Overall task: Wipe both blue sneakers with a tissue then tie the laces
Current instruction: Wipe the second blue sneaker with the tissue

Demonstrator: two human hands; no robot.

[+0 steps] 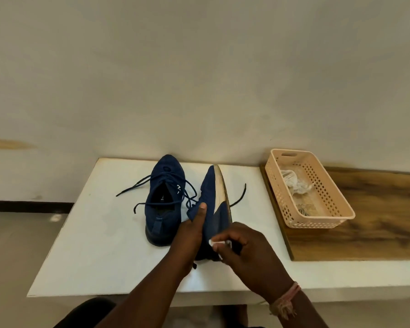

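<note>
Head view looks down on a white counter (100,233) where two blue sneakers sit near the middle toward the far edge; the left sneaker (162,200) stands upright on its sole with its laces (137,185) loose and spread over the counter, untied; the right sneaker (213,204) is tipped on its side with its worn pale sole facing the right edge, heel toward the near edge. Left hand (192,229) grips this tilted shoe by its upper, thumb pressed on the fabric, steadying it; right hand (244,247) pinches a small wad of white tissue (217,243) between curled fingers and holds it against the heel end of the shoe. Wiping looks to be the step in hand, and tying has not begun on either shoe; to do it well, I judge the left hand should keep the shoe firmly braced while the tissue is drawn in long strokes from heel toward toe along the sole edge, turning the wad to a fresh face as it soils; a loose lace end trailing under the shoe could snag. Beyond the right edge, on a wooden surface (365,233), a peach basket (341,216) holds crumpled white material.
</note>
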